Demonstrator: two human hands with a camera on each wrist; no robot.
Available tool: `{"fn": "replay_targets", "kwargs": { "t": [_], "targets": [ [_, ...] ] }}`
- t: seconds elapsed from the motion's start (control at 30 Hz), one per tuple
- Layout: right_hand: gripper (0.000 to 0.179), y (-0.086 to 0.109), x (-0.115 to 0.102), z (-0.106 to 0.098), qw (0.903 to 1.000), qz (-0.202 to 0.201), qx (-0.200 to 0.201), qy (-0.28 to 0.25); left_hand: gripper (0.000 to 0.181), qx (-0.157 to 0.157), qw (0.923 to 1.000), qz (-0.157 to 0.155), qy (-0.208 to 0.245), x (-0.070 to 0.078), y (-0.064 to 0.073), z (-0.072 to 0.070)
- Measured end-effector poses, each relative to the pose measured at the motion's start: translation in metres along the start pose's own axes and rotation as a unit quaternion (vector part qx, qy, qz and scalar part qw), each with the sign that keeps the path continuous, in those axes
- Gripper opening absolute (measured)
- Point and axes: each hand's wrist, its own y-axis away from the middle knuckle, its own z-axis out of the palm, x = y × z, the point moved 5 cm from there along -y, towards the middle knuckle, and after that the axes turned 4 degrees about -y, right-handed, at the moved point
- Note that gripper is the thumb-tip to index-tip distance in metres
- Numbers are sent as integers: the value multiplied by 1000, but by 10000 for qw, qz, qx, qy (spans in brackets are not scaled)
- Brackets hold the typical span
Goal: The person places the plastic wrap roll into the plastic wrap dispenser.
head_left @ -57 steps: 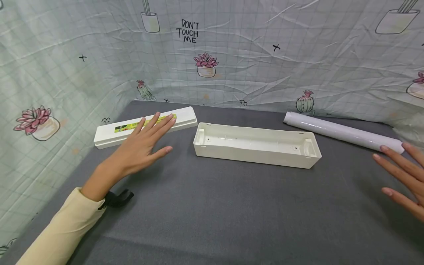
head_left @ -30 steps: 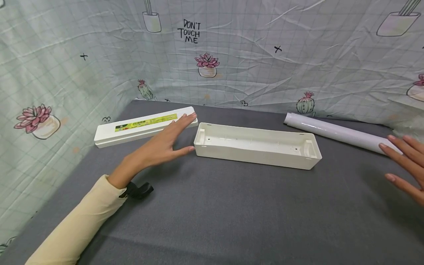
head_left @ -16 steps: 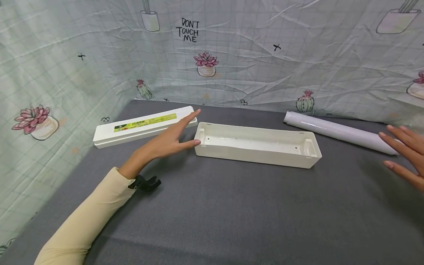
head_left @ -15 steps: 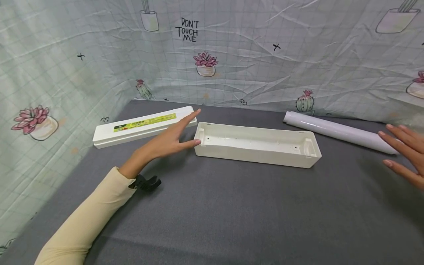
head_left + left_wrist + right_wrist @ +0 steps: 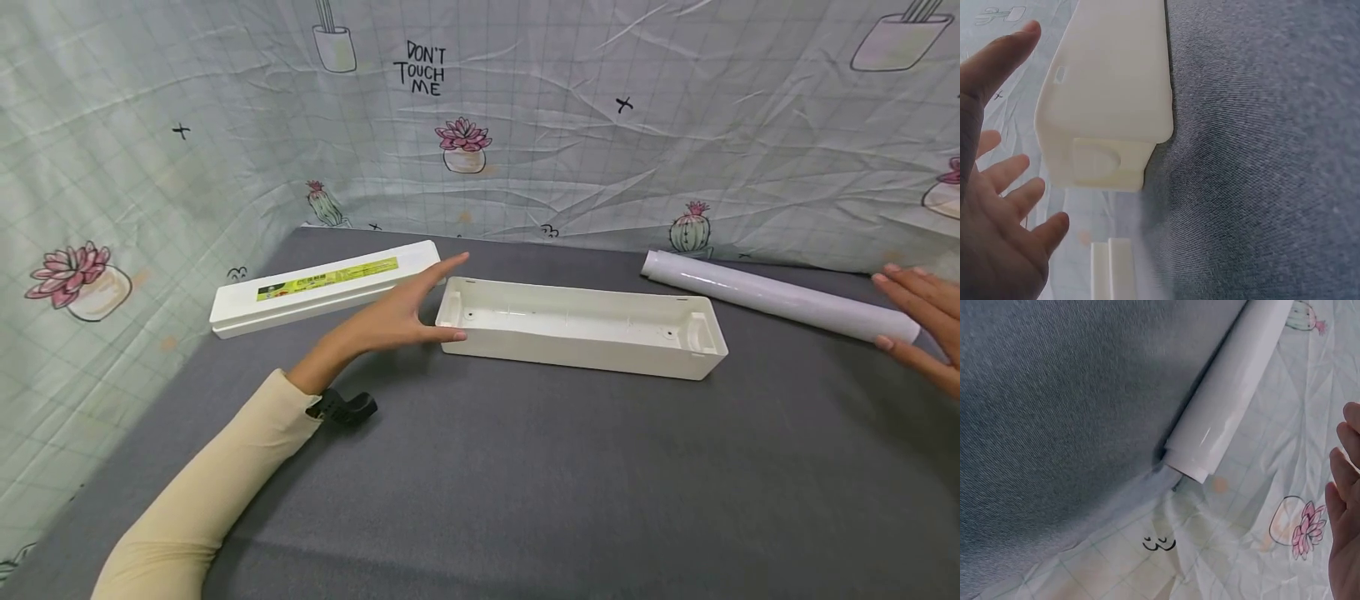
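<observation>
My left hand (image 5: 390,321) hovers at the left end of a long, open white plastic box (image 5: 577,346), fingers spread. Its thumb overlaps the box's front left corner in the head view. From the left wrist, the same hand (image 5: 1007,212) stands apart from the box (image 5: 1110,75), holding nothing. On the right, my right hand (image 5: 926,321) is held over the near end of a glossy white roll (image 5: 780,296), fingers extended and partly out of frame. The right wrist view has the roll (image 5: 1222,394) lying clear of the hand (image 5: 1347,475).
A long white lid-like piece (image 5: 326,292) with a yellow label lies at the back left, behind my left hand. Grey cloth (image 5: 525,483) covers the table. A printed curtain (image 5: 540,133) hangs along the back and left side.
My left hand has moved right, from over the labelled white piece to the open box's left end. My right hand has risen slightly toward the roll's end. The objects have stayed put.
</observation>
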Motion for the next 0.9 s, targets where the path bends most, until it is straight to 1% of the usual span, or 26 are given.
{"fn": "replay_targets", "kwargs": {
  "t": [0.07, 0.17, 0.2, 0.3, 0.43, 0.5, 0.57, 0.67, 0.73, 0.8, 0.9],
  "targets": [
    [67, -2, 5, 1, 9999, 119, -66, 55, 104, 31, 10000, 32, 49, -2, -2, 0],
    [66, -4, 12, 3, 9997, 239, -51, 3, 107, 8, 9998, 64, 208, -6, -6, 2],
    [64, -5, 14, 4, 9996, 277, -13, -26, 108, -23, 9995, 79, 292, -8, -6, 3],
    [63, -9, 21, 6, 9980, 593, -125, -169, 110, -81, 9978, 113, 653, -11, -9, 4],
    [63, -14, 33, 11, 9905, 1239, -485, -355, 109, -131, 9928, 117, 1181, -17, -11, 7],
    [64, -16, 39, 13, 9869, 1462, -519, -433, 105, -160, 9889, 140, 1472, -19, -13, 8],
    [61, -17, 44, 15, 9859, 1517, -381, -593, 101, -175, 9851, 131, 1709, -22, -14, 9],
    [57, -18, 56, 20, 9823, 1623, -413, -840, 95, -186, 9805, 88, 1955, -24, -15, 10],
    [55, -16, 65, 25, 9780, 1760, -602, -942, 92, -176, 9791, 34, 2024, -26, -16, 12],
    [57, -13, 73, 31, 9723, 1945, -903, -926, 90, -164, 9782, 16, 2072, -27, -17, 13],
    [61, -10, 81, 36, 9680, 2107, -1043, -873, 86, -160, 9757, 10, 2187, -28, -19, 14]
  ]
}}
